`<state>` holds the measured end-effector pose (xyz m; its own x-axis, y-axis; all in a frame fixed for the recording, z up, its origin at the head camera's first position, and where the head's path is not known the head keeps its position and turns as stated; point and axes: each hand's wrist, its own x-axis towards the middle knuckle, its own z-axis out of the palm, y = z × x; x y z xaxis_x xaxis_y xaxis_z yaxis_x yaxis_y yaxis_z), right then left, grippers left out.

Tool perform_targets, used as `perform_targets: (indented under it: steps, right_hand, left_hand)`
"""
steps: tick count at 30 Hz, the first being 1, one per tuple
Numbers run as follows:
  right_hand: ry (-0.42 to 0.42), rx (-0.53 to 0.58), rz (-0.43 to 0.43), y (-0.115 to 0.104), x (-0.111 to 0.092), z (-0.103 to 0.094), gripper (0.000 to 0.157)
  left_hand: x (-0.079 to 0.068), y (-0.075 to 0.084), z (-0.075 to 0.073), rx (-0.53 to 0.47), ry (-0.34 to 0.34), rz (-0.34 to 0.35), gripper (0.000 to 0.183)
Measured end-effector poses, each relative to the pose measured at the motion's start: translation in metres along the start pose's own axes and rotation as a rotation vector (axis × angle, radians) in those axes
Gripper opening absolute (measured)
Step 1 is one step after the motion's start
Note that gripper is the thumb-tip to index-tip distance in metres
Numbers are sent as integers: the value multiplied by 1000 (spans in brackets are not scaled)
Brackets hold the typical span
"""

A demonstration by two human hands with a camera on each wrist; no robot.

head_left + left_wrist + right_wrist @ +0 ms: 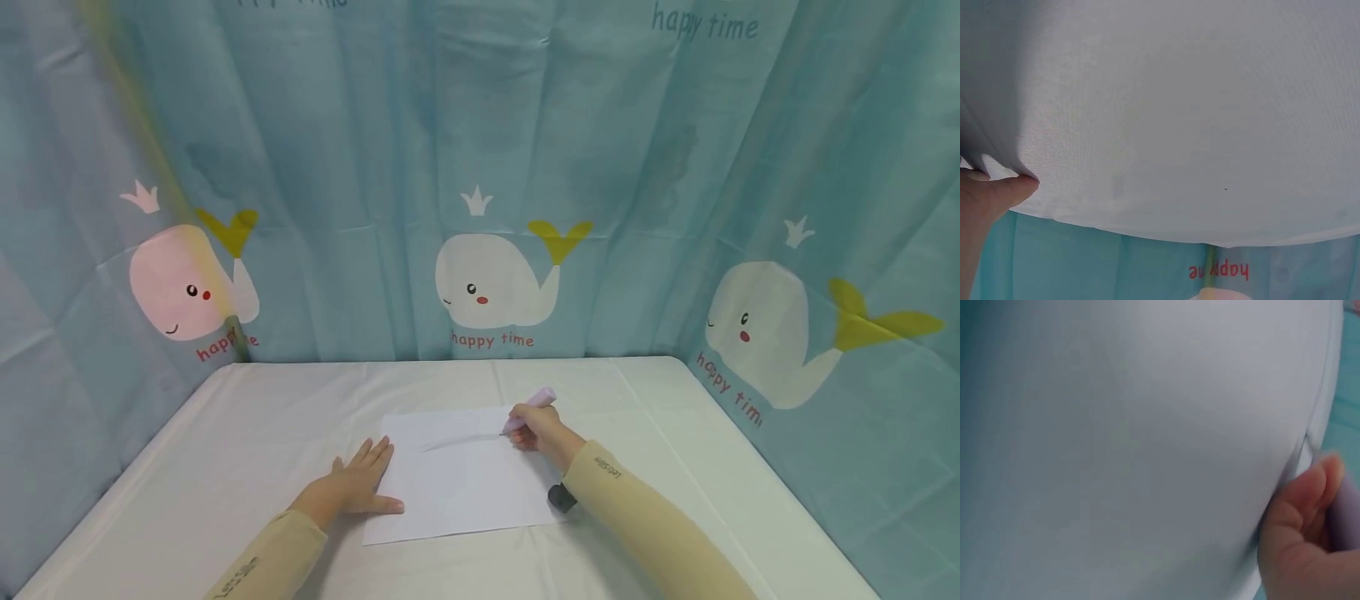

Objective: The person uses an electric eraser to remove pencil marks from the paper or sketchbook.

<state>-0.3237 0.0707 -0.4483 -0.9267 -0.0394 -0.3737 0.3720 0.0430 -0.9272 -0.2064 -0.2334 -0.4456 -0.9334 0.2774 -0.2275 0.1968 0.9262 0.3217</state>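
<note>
A white sheet of paper (pixel 457 487) lies on the table in the head view, with a faint grey curved line across its upper part. My right hand (pixel 542 429) pinches a thick lilac marker (pixel 542 397), its tip touching the paper at the line's right end. In the right wrist view the thumb and fingers (pixel 1304 494) close round the lilac marker (pixel 1344 509), partly cut off by the frame. Over the paper's left edge my left hand (pixel 356 483) rests flat, fingers spread. Only part of the left hand (pixel 991 200) enters the left wrist view.
A white cloth covers the table (pixel 277 433). Blue curtains (pixel 375 167) printed with whales enclose its back and both sides. A small dark round object (pixel 561 497) shows beside the right sleeve (pixel 645 517), over the paper's lower right corner.
</note>
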Motion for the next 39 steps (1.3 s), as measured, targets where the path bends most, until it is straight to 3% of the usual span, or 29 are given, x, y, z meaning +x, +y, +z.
perform_targets:
  steps: [5,22,29,33,39]
  right_hand:
    - [37,4,-8,-1,-3,1,13]
    - [45,-56,-22,-2,-4,-3,17]
    - [3,16,2,0,-2,-6,15]
    - [-26,29,0,1,-3,-6,14]
    - [0,57,2,1,-6,-1,12]
  left_hand:
    - [0,1,0,1,0,-5,107]
    - [1,2,0,-6,7,-7,107]
    - [4,-4,2,-47,-10,9,115]
    - [1,0,0,-36,0,1,110]
    - [-1,5,-4,0,3,-1,104]
